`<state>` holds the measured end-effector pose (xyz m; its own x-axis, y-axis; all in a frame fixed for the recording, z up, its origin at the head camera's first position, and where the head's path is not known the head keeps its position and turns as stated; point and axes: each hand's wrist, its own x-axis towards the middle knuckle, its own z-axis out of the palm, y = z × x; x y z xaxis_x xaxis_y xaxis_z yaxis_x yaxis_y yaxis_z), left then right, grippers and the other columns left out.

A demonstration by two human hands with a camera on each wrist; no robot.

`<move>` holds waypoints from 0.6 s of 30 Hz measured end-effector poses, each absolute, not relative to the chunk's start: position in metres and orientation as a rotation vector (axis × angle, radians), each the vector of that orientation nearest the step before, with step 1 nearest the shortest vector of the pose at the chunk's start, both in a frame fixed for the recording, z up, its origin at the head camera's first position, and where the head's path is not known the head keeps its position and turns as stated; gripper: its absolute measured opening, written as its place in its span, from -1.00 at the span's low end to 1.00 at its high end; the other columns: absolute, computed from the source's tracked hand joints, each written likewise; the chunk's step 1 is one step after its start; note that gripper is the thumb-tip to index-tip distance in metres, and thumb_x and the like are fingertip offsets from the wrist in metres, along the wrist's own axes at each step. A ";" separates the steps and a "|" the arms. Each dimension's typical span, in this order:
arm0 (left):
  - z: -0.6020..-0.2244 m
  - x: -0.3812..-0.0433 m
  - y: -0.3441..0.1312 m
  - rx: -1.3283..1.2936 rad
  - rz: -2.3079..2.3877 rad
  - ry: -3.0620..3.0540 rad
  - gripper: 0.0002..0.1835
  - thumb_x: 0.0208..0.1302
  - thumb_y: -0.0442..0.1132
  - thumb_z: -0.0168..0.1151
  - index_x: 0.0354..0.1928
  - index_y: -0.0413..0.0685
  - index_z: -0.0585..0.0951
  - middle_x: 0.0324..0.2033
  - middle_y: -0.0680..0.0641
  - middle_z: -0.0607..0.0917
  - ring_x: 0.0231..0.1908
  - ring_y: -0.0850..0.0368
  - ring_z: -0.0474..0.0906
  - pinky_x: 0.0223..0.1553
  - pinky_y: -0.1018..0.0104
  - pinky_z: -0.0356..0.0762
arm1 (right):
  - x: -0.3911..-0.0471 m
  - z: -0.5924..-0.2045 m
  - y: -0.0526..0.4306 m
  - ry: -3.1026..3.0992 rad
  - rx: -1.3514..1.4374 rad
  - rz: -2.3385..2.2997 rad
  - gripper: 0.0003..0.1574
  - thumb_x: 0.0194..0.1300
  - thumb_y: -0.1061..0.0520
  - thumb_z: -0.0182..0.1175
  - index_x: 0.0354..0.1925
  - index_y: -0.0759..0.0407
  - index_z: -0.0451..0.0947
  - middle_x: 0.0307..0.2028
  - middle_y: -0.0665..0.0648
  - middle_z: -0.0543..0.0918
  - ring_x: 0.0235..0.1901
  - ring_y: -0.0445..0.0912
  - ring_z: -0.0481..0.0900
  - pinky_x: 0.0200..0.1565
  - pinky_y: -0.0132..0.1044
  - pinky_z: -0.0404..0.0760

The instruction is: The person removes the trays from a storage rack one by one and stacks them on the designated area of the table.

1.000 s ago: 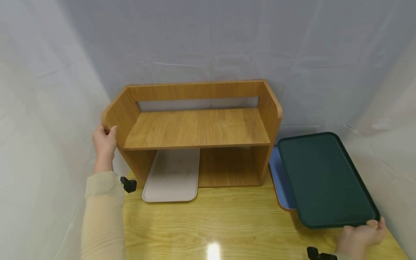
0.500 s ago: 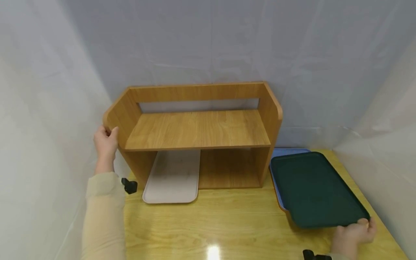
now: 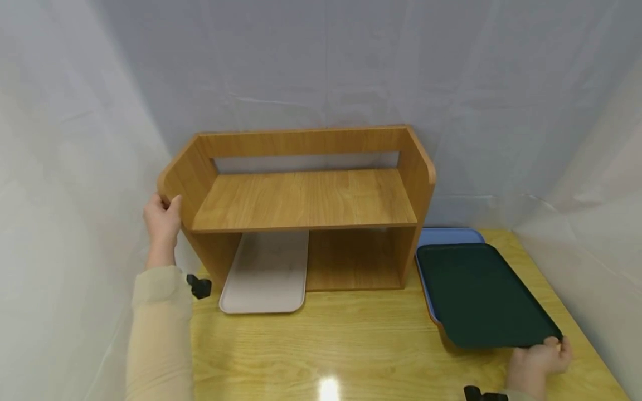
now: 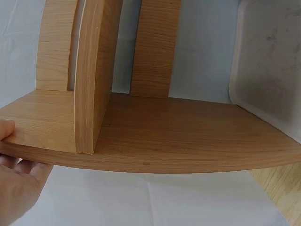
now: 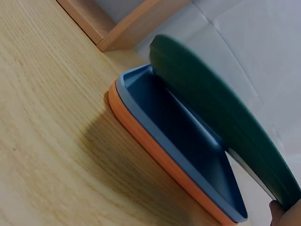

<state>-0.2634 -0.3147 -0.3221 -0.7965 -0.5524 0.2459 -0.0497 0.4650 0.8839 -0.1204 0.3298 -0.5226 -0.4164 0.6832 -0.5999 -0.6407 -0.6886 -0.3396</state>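
My left hand [image 3: 162, 220] grips the left side panel of a wooden two-tier shelf [image 3: 306, 197], thumb inside and fingers outside, as the left wrist view also shows. At the right, my right hand [image 3: 539, 362] pinches the near right corner of a dark green tray [image 3: 491, 295]. That tray is held tilted above a blue tray [image 3: 448, 235], which lies on an orange tray [image 5: 141, 136]; the right wrist view shows a gap between green and blue. A pale beige tray [image 3: 266, 273] lies in the left part of the shelf's lower tier, its near end jutting out.
The shelf stands on a yellowish wood-grain table [image 3: 321, 345] against a grey-white sheet [image 3: 321, 67]. Similar sheets hang at both sides. The blue and orange trays lie close against the shelf's right panel.
The green tray has come down and to the left with my right hand, and more of the blue tray's far end shows. My left hand keeps its grip on the shelf.
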 end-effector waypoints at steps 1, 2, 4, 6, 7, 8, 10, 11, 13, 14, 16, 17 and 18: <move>-0.322 -0.263 -0.315 0.499 -1.313 -2.209 -0.75 0.25 -0.14 -0.01 -0.47 -0.10 0.24 -0.52 -0.03 0.26 -0.55 0.24 0.19 -0.59 0.45 0.18 | -0.120 -0.524 0.330 -0.086 -0.948 2.142 -0.64 0.41 0.15 -0.33 0.10 -0.21 0.06 0.20 -0.28 -0.09 0.14 -0.41 -0.03 0.06 -0.50 0.10; -0.322 -0.264 -0.315 0.499 -1.314 -2.207 -0.75 0.25 -0.14 -0.01 -0.47 -0.10 0.24 -0.52 -0.02 0.26 -0.55 0.24 0.19 -0.59 0.45 0.18 | -0.121 -0.526 0.330 -0.100 -0.951 2.145 -0.63 0.40 0.15 -0.32 0.11 -0.21 0.06 0.21 -0.27 -0.09 0.15 -0.40 -0.03 0.07 -0.50 0.09; -0.321 -0.264 -0.315 0.497 -1.316 -2.204 -0.76 0.25 -0.15 -0.01 -0.46 -0.10 0.25 -0.52 -0.02 0.27 -0.55 0.24 0.19 -0.58 0.45 0.19 | -0.122 -0.533 0.333 -0.155 -0.995 2.141 -0.61 0.38 0.13 -0.24 0.11 -0.22 0.09 0.21 -0.27 -0.08 0.16 -0.37 -0.02 0.07 -0.46 0.14; -0.321 -0.264 -0.315 0.498 -1.317 -2.203 -0.77 0.25 -0.14 -0.01 -0.45 -0.10 0.26 -0.51 -0.02 0.27 -0.54 0.24 0.20 -0.57 0.45 0.19 | -0.123 -0.540 0.337 -0.301 -1.051 2.141 -0.55 0.32 0.12 -0.14 0.14 -0.23 0.11 0.21 -0.27 -0.09 0.17 -0.33 -0.02 0.05 -0.36 0.21; -0.321 -0.264 -0.315 0.498 -1.315 -2.203 -0.78 0.25 -0.14 -0.01 -0.44 -0.09 0.27 -0.51 -0.02 0.28 -0.54 0.24 0.20 -0.57 0.45 0.20 | -0.123 -0.544 0.339 -0.404 -1.084 2.137 -0.49 0.29 0.13 -0.09 0.17 -0.23 0.10 0.23 -0.24 -0.09 0.18 -0.29 -0.02 0.05 -0.33 0.22; -0.320 -0.264 -0.315 0.497 -1.316 -2.203 -0.78 0.25 -0.13 -0.01 -0.44 -0.09 0.27 -0.50 -0.01 0.28 -0.53 0.24 0.20 -0.56 0.45 0.20 | -0.124 -0.549 0.341 -0.520 -1.123 2.126 -0.41 0.25 0.13 -0.03 0.19 -0.23 0.09 0.24 -0.21 -0.10 0.18 -0.26 0.00 -0.04 -0.31 0.31; -0.320 -0.263 -0.315 0.493 -1.311 -2.204 -0.80 0.26 -0.13 -0.02 -0.42 -0.08 0.29 -0.50 -0.01 0.29 -0.53 0.24 0.20 -0.56 0.45 0.20 | -0.125 -0.556 0.344 -0.740 -1.185 2.102 -0.28 0.20 0.17 0.05 0.23 -0.27 0.03 0.27 -0.14 -0.11 0.16 -0.25 0.06 -0.18 -0.33 0.41; -0.320 -0.263 -0.315 0.491 -1.309 -2.207 -0.80 0.26 -0.13 -0.02 -0.42 -0.08 0.29 -0.50 -0.01 0.29 -0.53 0.24 0.20 -0.56 0.45 0.20 | -0.125 -0.561 0.346 -0.826 -1.193 2.100 -0.21 0.17 0.20 0.09 0.24 -0.29 0.00 0.28 -0.10 -0.11 0.11 -0.26 0.15 -0.31 -0.35 0.45; -0.321 -0.263 -0.315 0.485 -1.298 -2.216 -0.78 0.26 -0.13 -0.02 -0.43 -0.10 0.28 -0.51 -0.02 0.29 -0.54 0.24 0.20 -0.57 0.45 0.20 | -0.126 -0.568 0.350 -1.019 -1.204 2.081 -0.08 0.14 0.26 0.13 0.27 -0.31 -0.10 0.31 0.01 -0.13 -0.11 -0.29 0.38 -0.55 -0.39 0.47; -0.321 -0.263 -0.315 0.483 -1.295 -2.219 -0.78 0.26 -0.13 -0.02 -0.43 -0.10 0.28 -0.51 -0.02 0.29 -0.54 0.24 0.20 -0.57 0.45 0.20 | -0.125 -0.570 0.351 -1.095 -1.212 2.079 -0.01 0.11 0.29 0.15 0.27 -0.34 -0.14 0.31 0.04 -0.14 -0.24 -0.32 0.44 -0.68 -0.39 0.42; -0.321 -0.263 -0.315 0.478 -1.292 -2.221 -0.78 0.26 -0.14 -0.02 -0.43 -0.11 0.27 -0.51 -0.03 0.28 -0.54 0.24 0.20 -0.58 0.45 0.20 | -0.125 -0.573 0.354 -1.243 -1.218 2.082 0.11 0.08 0.35 0.14 0.28 -0.39 -0.25 0.32 0.07 -0.20 -0.47 -0.33 0.48 -0.71 -0.32 0.47; -0.322 -0.263 -0.315 0.476 -1.296 -2.219 -0.78 0.26 -0.14 -0.02 -0.43 -0.11 0.27 -0.51 -0.03 0.28 -0.54 0.24 0.20 -0.58 0.45 0.20 | -0.126 -0.574 0.355 -1.318 -1.221 2.080 0.16 0.07 0.37 0.14 0.28 -0.41 -0.30 0.33 0.08 -0.22 -0.57 -0.34 0.46 -0.71 -0.30 0.49; -0.322 -0.263 -0.315 0.475 -1.300 -2.219 -0.77 0.26 -0.13 -0.02 -0.43 -0.11 0.27 -0.51 -0.03 0.27 -0.55 0.23 0.20 -0.58 0.45 0.19 | -0.126 -0.575 0.356 -1.387 -1.224 2.072 0.21 0.05 0.37 0.16 0.28 -0.43 -0.35 0.33 0.10 -0.24 -0.62 -0.34 0.45 -0.68 -0.30 0.51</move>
